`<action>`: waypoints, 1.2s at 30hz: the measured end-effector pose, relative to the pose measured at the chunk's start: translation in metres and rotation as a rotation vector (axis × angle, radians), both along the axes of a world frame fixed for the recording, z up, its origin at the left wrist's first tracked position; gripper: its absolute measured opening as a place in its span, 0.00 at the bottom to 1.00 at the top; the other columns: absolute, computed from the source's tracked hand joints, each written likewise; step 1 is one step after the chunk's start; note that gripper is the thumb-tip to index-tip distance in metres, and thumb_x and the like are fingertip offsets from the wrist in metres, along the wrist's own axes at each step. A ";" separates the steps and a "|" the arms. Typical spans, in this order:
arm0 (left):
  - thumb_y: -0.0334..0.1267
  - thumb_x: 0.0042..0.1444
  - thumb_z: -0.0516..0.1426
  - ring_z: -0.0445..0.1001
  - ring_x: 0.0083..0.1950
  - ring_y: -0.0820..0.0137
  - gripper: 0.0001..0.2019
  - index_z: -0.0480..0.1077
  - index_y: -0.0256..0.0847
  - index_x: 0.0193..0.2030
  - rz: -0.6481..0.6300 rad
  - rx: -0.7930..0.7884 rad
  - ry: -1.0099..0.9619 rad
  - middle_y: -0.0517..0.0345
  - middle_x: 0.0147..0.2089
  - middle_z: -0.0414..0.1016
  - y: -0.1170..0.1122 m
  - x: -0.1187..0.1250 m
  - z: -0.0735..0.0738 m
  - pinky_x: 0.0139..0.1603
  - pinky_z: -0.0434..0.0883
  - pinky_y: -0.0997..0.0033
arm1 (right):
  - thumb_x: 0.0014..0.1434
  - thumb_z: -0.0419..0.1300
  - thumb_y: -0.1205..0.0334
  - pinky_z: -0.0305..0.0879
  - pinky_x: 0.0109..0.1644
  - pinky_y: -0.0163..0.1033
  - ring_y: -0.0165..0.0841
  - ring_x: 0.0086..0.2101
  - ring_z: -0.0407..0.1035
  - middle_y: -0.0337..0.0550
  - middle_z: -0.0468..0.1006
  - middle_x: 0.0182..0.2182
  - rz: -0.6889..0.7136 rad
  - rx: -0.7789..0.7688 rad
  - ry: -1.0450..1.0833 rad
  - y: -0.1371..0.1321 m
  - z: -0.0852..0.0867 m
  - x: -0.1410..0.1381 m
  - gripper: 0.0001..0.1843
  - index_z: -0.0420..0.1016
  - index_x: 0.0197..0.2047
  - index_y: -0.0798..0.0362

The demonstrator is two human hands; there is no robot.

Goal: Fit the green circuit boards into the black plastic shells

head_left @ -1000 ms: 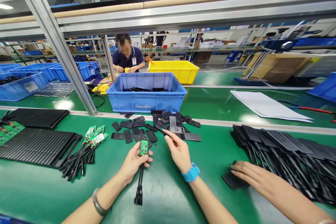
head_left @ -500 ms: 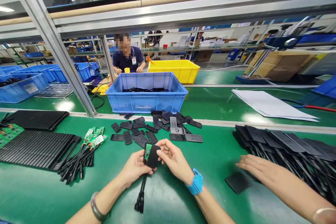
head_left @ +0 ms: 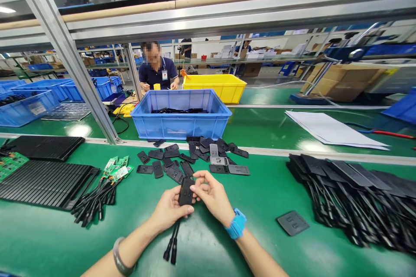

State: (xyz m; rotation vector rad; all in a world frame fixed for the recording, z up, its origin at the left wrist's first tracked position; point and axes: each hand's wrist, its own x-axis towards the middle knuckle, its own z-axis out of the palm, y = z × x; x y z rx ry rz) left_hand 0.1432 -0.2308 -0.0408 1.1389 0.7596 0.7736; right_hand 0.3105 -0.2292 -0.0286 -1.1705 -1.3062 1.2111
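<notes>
Between my two hands is a small black plastic case (head_left: 186,192), its cover lying over the front so no green board shows. Two black cables with plug ends (head_left: 172,242) hang down from it. My left hand (head_left: 170,207) grips the case along its left side and lower end, thumb across the bottom. At the upper right edge, my right hand (head_left: 209,192) pinches it with thumb and fingers; a blue wrist strap (head_left: 237,224) is on that arm. Just beyond my hands lie loose black plastic covers (head_left: 174,174) in a scattered pile.
Green circuit boards with cables (head_left: 113,175) lie left, beside black slotted trays (head_left: 48,181). Rows of black cased cables (head_left: 344,194) and a single cover (head_left: 292,223) lie right. A blue bin (head_left: 181,125) stands ahead; a person (head_left: 159,69) sits behind it.
The black cover now lies over the green board that showed in my hands before. Another person's hand and forearm at the right have left the view, leaving the single cover on the table.
</notes>
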 end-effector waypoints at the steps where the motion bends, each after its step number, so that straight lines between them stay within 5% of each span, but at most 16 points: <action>1: 0.39 0.45 0.67 0.77 0.35 0.67 0.26 0.71 0.36 0.52 0.005 0.016 0.024 0.45 0.44 0.78 -0.001 0.000 0.000 0.27 0.70 0.76 | 0.52 0.63 0.47 0.66 0.25 0.33 0.27 0.24 0.69 0.34 0.68 0.30 0.004 -0.017 0.030 0.000 0.000 -0.001 0.23 0.65 0.45 0.51; 6: 0.40 0.50 0.63 0.78 0.37 0.65 0.30 0.65 0.41 0.61 0.040 0.066 0.070 0.48 0.43 0.78 -0.005 0.001 0.002 0.33 0.74 0.71 | 0.60 0.53 0.41 0.60 0.24 0.31 0.26 0.22 0.62 0.35 0.67 0.25 0.134 -0.051 0.040 0.001 -0.005 -0.006 0.22 0.68 0.38 0.54; 10: 0.41 0.50 0.63 0.79 0.35 0.64 0.28 0.67 0.38 0.59 0.071 0.045 0.081 0.47 0.39 0.78 -0.007 0.003 -0.001 0.34 0.76 0.68 | 0.61 0.51 0.42 0.59 0.25 0.32 0.27 0.22 0.60 0.34 0.64 0.22 0.037 -0.032 -0.045 -0.001 -0.012 -0.012 0.22 0.68 0.33 0.54; 13: 0.41 0.50 0.64 0.79 0.38 0.64 0.30 0.64 0.37 0.61 0.097 0.025 0.026 0.45 0.44 0.77 -0.008 0.007 -0.006 0.39 0.76 0.66 | 0.63 0.49 0.48 0.67 0.36 0.38 0.33 0.31 0.67 0.42 0.72 0.32 -0.061 0.099 -0.277 -0.008 -0.011 -0.019 0.20 0.71 0.46 0.54; 16: 0.39 0.46 0.67 0.77 0.46 0.63 0.40 0.57 0.42 0.66 0.109 0.018 -0.067 0.44 0.52 0.74 -0.009 0.008 -0.011 0.50 0.73 0.63 | 0.59 0.56 0.55 0.65 0.52 0.47 0.42 0.46 0.66 0.53 0.71 0.46 -0.128 0.266 -0.625 -0.016 -0.004 -0.025 0.31 0.59 0.63 0.57; 20: 0.39 0.43 0.69 0.73 0.53 0.59 0.50 0.47 0.47 0.70 -0.021 -0.013 -0.060 0.41 0.57 0.71 -0.010 0.003 -0.012 0.54 0.70 0.60 | 0.58 0.53 0.65 0.63 0.54 0.47 0.44 0.49 0.65 0.58 0.70 0.49 -0.104 0.218 -0.996 -0.019 0.008 -0.013 0.33 0.54 0.66 0.64; 24: 0.41 0.47 0.67 0.70 0.57 0.57 0.43 0.52 0.49 0.68 -0.052 0.030 -0.007 0.40 0.61 0.67 -0.006 -0.003 -0.009 0.54 0.69 0.59 | 0.51 0.58 0.69 0.66 0.47 0.44 0.46 0.44 0.70 0.62 0.74 0.45 -0.126 -0.020 -1.371 -0.010 0.017 0.021 0.31 0.64 0.59 0.66; 28: 0.41 0.48 0.66 0.73 0.52 0.59 0.39 0.57 0.48 0.66 -0.030 0.072 0.031 0.41 0.57 0.70 -0.003 -0.005 -0.005 0.49 0.71 0.61 | 0.51 0.57 0.76 0.67 0.39 0.46 0.47 0.40 0.72 0.63 0.75 0.42 -0.244 -0.138 -1.500 -0.001 0.022 0.050 0.26 0.68 0.55 0.61; 32: 0.39 0.49 0.64 0.74 0.49 0.62 0.33 0.61 0.45 0.62 -0.011 0.132 0.063 0.42 0.56 0.70 0.001 -0.009 -0.002 0.45 0.71 0.67 | 0.58 0.48 0.78 0.65 0.41 0.48 0.48 0.43 0.70 0.65 0.73 0.45 -0.351 -0.089 -1.553 0.000 0.026 0.044 0.24 0.66 0.57 0.61; 36: 0.37 0.52 0.61 0.74 0.43 0.67 0.25 0.65 0.42 0.58 0.059 0.291 0.191 0.45 0.52 0.72 0.009 -0.014 -0.002 0.39 0.71 0.72 | 0.61 0.51 0.71 0.64 0.45 0.44 0.42 0.43 0.69 0.52 0.74 0.43 -0.141 0.174 -1.471 -0.010 0.019 0.005 0.18 0.69 0.54 0.52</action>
